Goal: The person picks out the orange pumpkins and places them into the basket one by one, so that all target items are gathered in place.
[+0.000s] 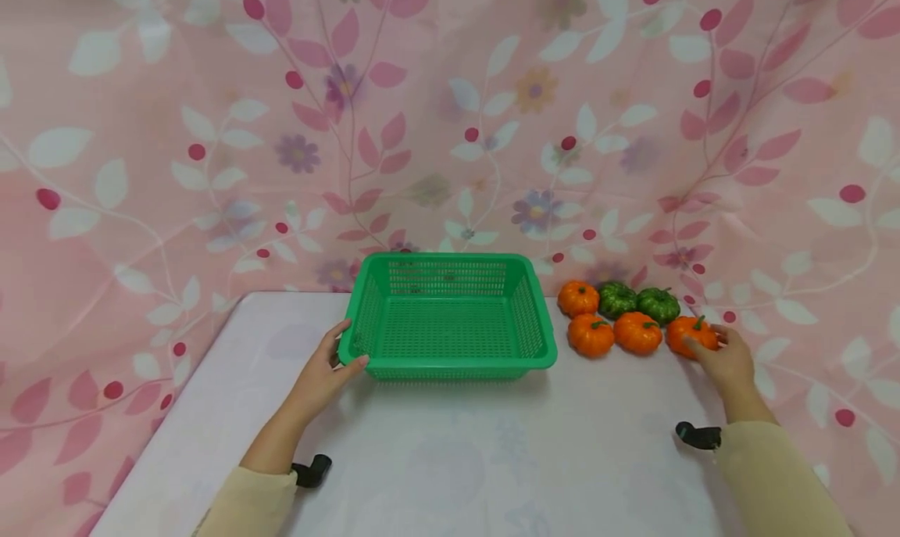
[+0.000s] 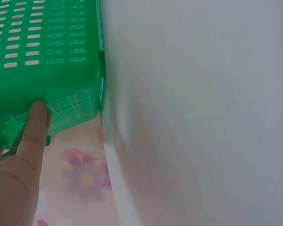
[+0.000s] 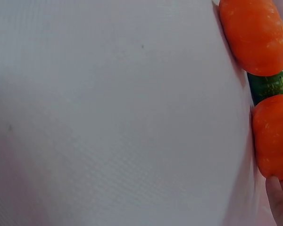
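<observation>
We find the left hand [image 1: 330,370] at the near left corner of the green perforated basket [image 1: 457,363], partly closed to grip that corner, thumb at the front rim and fingers along the left side. The basket sits upright on the white table [image 1: 450,451]; we see nothing inside it. Beside it, we count six pumpkins: rear orange pumpkin [image 1: 578,299], front-left orange pumpkin [image 1: 589,338], left green pumpkin [image 1: 616,301], front-middle orange pumpkin [image 1: 637,335], right green pumpkin [image 1: 657,307] and front-right orange pumpkin [image 1: 682,338]. The right hand [image 1: 731,366] is partly closed about the last, pinching it between thumb and fingers; we cannot tell whether it is lifted. We judge the work to be at its start: basket steadied, one pumpkin gripped, all six outside the basket.
</observation>
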{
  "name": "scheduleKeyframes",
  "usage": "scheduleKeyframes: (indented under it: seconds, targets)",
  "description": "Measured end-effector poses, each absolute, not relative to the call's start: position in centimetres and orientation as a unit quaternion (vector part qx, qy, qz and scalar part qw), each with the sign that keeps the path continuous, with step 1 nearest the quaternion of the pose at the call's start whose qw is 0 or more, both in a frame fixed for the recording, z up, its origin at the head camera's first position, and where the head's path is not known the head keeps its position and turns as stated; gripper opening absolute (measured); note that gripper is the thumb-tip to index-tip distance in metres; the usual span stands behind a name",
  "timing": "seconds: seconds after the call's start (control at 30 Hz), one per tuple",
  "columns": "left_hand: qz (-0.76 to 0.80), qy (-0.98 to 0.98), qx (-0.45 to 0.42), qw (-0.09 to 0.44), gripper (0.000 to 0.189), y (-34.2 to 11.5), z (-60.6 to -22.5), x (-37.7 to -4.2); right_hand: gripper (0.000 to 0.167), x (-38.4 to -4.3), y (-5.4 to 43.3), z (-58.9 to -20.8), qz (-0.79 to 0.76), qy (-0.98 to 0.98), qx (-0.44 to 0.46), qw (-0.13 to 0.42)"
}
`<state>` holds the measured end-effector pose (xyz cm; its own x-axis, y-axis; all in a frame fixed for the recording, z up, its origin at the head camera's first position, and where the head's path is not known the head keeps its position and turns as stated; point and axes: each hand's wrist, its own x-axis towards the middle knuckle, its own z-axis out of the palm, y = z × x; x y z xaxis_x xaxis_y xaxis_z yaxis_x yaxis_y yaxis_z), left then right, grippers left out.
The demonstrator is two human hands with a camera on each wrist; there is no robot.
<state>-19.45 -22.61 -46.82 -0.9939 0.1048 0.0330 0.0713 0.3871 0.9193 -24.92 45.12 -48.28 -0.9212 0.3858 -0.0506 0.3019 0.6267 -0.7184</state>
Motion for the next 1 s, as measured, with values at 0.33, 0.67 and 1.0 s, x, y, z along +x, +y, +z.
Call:
scheduleKeyframes:
  seconds: [0.33, 0.67, 1.0]
  targets:
    - [0.553, 0.832, 0.051, 0.01, 0.084, -22.44, -46.74, -19.29, 0.094, -24.88, 45.97, -48.78, 0.42, -0.883, -0.205, 0.024]
    - [0.556, 0.83, 0.048, 0.011, 0.086, -22.61, -47.18, -19.33, 0.094, -24.74, 45.69, -48.83, 0.43, -0.877, -0.215, 0.024]
    - [0.552, 0.832, 0.05, 0.004, 0.088, -22.66, -47.34, -19.45, 0.097, -24.37, 45.43, -48.57, 0.43, -0.874, -0.225, 0.019]
